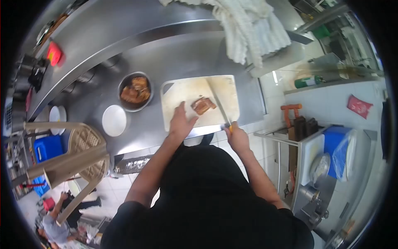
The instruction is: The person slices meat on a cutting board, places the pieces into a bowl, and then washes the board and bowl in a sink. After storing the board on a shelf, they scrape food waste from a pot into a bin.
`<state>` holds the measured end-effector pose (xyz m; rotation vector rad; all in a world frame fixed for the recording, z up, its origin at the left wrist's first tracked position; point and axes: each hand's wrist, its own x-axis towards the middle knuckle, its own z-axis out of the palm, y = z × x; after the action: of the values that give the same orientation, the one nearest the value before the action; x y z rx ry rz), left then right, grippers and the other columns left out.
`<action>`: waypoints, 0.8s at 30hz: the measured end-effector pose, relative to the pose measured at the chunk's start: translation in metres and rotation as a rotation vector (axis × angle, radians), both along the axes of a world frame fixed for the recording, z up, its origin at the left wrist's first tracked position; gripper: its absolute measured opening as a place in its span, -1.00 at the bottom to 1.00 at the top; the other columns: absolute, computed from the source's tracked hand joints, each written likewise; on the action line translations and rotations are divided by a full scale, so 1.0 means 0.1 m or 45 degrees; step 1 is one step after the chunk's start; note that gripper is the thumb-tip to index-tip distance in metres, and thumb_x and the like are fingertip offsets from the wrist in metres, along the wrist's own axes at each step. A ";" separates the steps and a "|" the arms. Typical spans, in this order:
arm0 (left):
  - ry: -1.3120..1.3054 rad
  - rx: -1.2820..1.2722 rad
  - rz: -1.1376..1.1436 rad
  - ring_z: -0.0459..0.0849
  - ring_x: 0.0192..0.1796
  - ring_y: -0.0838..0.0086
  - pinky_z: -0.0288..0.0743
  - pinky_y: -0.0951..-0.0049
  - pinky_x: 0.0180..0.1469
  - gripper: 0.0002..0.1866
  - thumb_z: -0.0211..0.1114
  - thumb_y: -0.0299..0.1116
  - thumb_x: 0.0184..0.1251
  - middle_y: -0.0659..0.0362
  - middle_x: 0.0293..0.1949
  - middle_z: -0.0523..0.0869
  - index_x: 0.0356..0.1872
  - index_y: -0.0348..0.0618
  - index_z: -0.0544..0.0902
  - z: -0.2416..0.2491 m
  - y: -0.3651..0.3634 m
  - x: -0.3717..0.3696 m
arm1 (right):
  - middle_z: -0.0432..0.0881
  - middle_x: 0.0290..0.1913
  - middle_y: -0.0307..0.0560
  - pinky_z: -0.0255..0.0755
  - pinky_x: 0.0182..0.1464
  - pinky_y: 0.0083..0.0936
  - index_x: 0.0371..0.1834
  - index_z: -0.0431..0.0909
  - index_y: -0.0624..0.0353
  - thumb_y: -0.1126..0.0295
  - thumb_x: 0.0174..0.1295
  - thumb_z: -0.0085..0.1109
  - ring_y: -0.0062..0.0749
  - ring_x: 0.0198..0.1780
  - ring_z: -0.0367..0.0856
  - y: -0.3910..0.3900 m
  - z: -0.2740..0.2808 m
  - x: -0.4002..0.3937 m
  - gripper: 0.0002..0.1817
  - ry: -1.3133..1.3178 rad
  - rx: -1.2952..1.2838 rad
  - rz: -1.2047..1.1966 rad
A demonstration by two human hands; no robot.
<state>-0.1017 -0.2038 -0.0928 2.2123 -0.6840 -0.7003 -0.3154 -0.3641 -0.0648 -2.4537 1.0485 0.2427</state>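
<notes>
A white cutting board (pixel 178 93) lies on the steel counter. On it is a piece of browned meat (pixel 202 106), with a narrow slice at its right side. My right hand (pixel 237 137) is closed round the yellow handle of a long knife (pixel 219 104), whose blade lies over the board to the right of the meat. My left hand (pixel 181 122) rests on the board's lower left part, fingers apart, left of the meat and not touching it. A steel bowl (pixel 120 92) of browned meat pieces (pixel 136 89) stands left of the board.
An empty white bowl (pixel 114 120) sits below the steel bowl. White towels (pixel 248 29) hang over the shelf edge above the board. A beige plastic chair (pixel 89 147) is at the left. Another person (pixel 58 224) is at the lower left.
</notes>
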 end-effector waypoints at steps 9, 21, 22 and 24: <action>-0.008 -0.144 -0.118 0.60 0.28 -0.06 0.58 0.05 0.29 -0.29 0.46 -0.36 0.20 -0.15 0.25 0.51 0.40 -0.20 0.41 -0.11 -0.54 -0.07 | 0.70 -0.43 0.33 0.57 -0.27 0.17 -0.02 0.39 0.24 0.04 0.50 0.18 0.38 -0.32 0.72 0.10 -0.09 0.02 -0.57 -0.135 0.051 -0.018; -0.090 -0.343 0.107 0.75 -0.03 0.19 0.67 0.21 0.07 -0.52 0.47 -0.33 0.30 -0.07 0.14 0.66 0.23 -0.21 0.62 0.04 -0.34 0.11 | 0.69 -0.37 0.38 0.50 -0.27 0.20 -0.09 0.42 0.24 0.14 0.53 0.15 0.45 -0.27 0.68 -0.02 0.07 -0.02 -0.67 -0.225 -0.003 -0.135; -0.150 -0.333 0.182 0.75 -0.06 0.19 0.67 0.21 0.04 -0.59 0.45 -0.35 0.31 -0.04 0.09 0.69 0.17 -0.16 0.66 0.13 -0.21 0.23 | 0.69 -0.38 0.35 0.49 -0.28 0.18 -0.09 0.42 0.23 0.14 0.53 0.14 0.42 -0.28 0.67 0.00 0.12 -0.03 -0.67 -0.255 -0.010 -0.097; -0.575 -0.342 0.262 0.75 -0.11 0.14 0.66 0.18 0.00 -0.70 0.42 -0.37 0.33 0.01 -0.01 0.73 0.07 -0.11 0.72 0.16 0.11 0.62 | 0.69 -0.40 0.29 0.49 -0.28 0.14 -0.09 0.43 0.21 0.12 0.53 0.15 0.37 -0.29 0.68 0.03 0.21 -0.03 -0.66 -0.279 0.022 0.035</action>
<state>-0.0396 -0.1924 -0.0768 2.1592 -0.7061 0.0035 -0.3182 -0.3610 -0.0439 -2.4154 0.9151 -0.0088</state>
